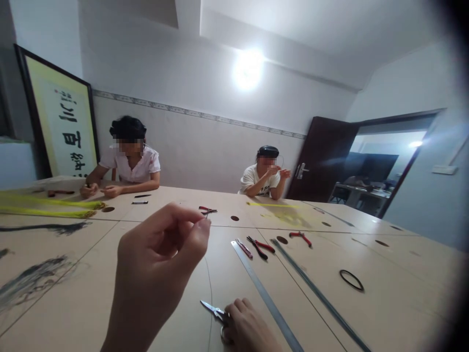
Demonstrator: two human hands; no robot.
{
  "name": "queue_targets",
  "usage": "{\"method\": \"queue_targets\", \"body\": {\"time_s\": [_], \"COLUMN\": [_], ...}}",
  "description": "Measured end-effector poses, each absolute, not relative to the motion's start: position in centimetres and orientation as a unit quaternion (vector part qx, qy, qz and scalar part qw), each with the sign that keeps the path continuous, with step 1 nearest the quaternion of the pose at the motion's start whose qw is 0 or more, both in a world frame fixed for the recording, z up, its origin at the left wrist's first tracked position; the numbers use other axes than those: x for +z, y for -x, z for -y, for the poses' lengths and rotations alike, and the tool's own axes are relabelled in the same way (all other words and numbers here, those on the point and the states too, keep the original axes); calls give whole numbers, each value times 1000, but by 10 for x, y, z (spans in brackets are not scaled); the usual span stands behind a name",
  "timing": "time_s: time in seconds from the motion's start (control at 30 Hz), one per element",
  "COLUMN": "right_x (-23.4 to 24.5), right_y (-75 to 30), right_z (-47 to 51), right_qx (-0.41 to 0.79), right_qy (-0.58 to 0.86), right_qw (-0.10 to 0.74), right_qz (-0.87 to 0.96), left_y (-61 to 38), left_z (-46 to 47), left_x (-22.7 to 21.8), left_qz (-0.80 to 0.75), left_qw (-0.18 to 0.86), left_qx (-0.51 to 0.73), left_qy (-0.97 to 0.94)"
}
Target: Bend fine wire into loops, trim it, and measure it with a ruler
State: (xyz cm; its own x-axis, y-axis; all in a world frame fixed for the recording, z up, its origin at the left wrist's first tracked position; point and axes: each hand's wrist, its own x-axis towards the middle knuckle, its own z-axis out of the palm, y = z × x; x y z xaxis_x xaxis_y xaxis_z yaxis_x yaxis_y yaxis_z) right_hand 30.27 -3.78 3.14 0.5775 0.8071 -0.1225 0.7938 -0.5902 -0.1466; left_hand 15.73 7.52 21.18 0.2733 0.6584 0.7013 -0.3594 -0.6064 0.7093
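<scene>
My left hand [161,249] is raised in front of me, its thumb and forefinger pinched together. Between those fingertips is the end of a thin grey strand [210,274], which hangs in a slight curve toward the lower edge. Whether it is wire or thread, I cannot tell. Low in the view, my right hand [251,325] has its fingers closed over the handles of a pair of scissors [214,310]. The blades point left and upward, and the strand passes by them. A steel ruler [264,293] lies just right of my right hand.
Red-handled pliers [262,247], a cutter knife [244,248] and a grey strand bundle [318,293] lie to the right, with a black ring [351,280] beyond. Yellow bundles [54,205] and dark strands [36,278] are at left. Two people [130,159] [266,176] sit across the table.
</scene>
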Motion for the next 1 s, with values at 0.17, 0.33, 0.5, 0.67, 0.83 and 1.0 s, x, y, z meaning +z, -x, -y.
{"method": "queue_targets", "body": {"time_s": [0.17, 0.33, 0.5, 0.67, 0.83, 1.0], "right_x": [44, 54, 52, 59, 108, 172], "right_y": [-303, -304, -303, -308, -318, -313], "right_z": [37, 34, 35, 41, 39, 40], "right_qx": [133, 195, 216, 203, 139, 86], "right_qy": [906, 904, 898, 855, 729, 585], "right_qw": [53, 54, 76, 259, 497, 631], "right_qz": [397, 377, 376, 401, 450, 502], "left_y": [-157, -160, -161, -163, -170, -175], "left_z": [-76, -74, -74, -74, -62, -48], "left_x": [211, 213, 213, 211, 211, 210], "left_qz": [-116, -126, -128, -108, -136, -179], "left_qw": [412, 399, 387, 388, 415, 417], "left_qx": [581, 572, 573, 575, 562, 472], "left_qy": [-692, -705, -711, -712, -702, -756]}}
